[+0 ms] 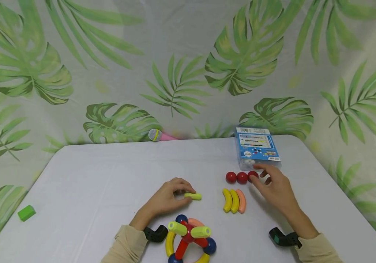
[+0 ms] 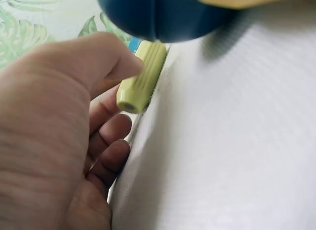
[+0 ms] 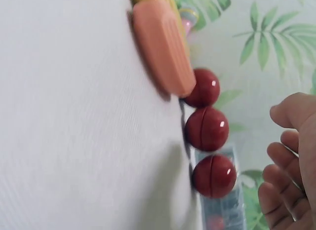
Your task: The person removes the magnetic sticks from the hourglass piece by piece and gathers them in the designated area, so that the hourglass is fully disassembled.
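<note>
My left hand (image 1: 188, 193) pinches a short yellow-green stick (image 1: 192, 196) that lies on the white table (image 1: 109, 175). In the left wrist view the thumb presses on the stick (image 2: 142, 77) and the fingers curl behind it. My right hand (image 1: 262, 175) hovers with loosely curled fingers beside the rightmost of three red balls (image 1: 242, 177) set in a row. In the right wrist view the fingers (image 3: 284, 156) stay apart from the balls (image 3: 206, 129) and hold nothing. Two yellow curved pieces (image 1: 230, 200) and a salmon one (image 1: 241, 201) lie just before the balls.
A built toy of coloured sticks and balls (image 1: 189, 239) stands near the table's front edge between my wrists. A clear box with a blue label (image 1: 256, 148) sits behind the balls. A pink toy microphone (image 1: 160, 136) lies at the back edge, a green block (image 1: 26, 212) at the left.
</note>
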Motion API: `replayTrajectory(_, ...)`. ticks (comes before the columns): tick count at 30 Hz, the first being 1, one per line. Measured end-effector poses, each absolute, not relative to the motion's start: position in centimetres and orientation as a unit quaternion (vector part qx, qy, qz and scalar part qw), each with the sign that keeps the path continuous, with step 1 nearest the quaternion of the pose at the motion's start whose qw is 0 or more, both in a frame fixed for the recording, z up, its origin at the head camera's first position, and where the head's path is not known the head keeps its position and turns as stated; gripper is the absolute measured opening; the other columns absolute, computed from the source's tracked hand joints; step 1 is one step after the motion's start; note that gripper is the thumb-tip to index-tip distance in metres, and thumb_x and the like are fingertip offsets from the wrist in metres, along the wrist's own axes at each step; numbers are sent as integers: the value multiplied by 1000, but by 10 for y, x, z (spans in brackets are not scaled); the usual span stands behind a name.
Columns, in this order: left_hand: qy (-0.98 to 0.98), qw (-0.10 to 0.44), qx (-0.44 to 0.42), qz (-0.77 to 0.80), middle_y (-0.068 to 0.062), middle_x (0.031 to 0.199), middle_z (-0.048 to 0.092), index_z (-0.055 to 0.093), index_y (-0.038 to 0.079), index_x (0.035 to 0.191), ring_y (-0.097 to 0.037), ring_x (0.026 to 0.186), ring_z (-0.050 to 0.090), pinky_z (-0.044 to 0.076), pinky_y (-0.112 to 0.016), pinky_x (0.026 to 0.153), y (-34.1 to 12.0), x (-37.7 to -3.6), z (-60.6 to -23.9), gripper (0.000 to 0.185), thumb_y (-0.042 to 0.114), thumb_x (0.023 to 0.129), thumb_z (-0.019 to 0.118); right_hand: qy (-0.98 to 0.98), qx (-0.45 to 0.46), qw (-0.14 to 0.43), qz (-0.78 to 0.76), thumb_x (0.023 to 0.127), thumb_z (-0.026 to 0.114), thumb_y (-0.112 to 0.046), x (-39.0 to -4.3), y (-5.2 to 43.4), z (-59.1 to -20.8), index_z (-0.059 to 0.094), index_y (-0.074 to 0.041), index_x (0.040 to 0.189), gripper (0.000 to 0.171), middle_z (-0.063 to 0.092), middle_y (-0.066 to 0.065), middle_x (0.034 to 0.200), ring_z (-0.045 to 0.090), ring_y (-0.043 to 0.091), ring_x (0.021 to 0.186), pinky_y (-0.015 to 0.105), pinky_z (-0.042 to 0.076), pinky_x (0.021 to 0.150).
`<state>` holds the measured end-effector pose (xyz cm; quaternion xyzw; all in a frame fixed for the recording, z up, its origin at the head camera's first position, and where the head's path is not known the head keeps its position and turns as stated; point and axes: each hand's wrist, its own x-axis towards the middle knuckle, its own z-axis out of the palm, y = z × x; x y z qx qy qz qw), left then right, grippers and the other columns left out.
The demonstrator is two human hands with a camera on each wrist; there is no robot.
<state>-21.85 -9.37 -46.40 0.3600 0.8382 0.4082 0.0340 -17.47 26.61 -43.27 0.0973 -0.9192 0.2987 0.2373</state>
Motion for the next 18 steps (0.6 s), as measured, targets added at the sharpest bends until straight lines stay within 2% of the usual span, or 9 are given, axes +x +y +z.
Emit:
replayTrajectory(2,837,34,371,401,7,116,68,78,23,114,-11,107,58,51,-28,89,-94,-219,-464,24,14,92,75,-916,116,245,294,84,83,-3,-173,259,-431,66,-4,125,45,70,12,109,57,20,87,21,52,67)
replayTrajectory(6,833,23,386,396,6,114,68,78,21,115,-12,103,59,51,-28,86,-94,-218,-465,25,12,92,75,-913,162,237,289,82,85,-3,-169,242,-430,69,-6,121,43,70,8,103,58,20,87,25,54,68)
replayTrajectory(10,828,22,377,415,7,110,71,78,20,114,-10,98,61,53,-26,85,-94,-217,-464,22,17,92,78,-918,193,191,291,82,86,-9,-164,223,-433,71,-9,118,39,72,2,108,59,17,92,26,56,71)
replayTrajectory(18,820,29,392,416,8,107,73,81,19,111,-9,103,63,53,-28,89,-94,-218,-463,18,18,93,78,-930,216,97,280,86,85,-22,-152,190,-436,74,-22,119,34,71,-14,110,56,7,100,25,56,84)
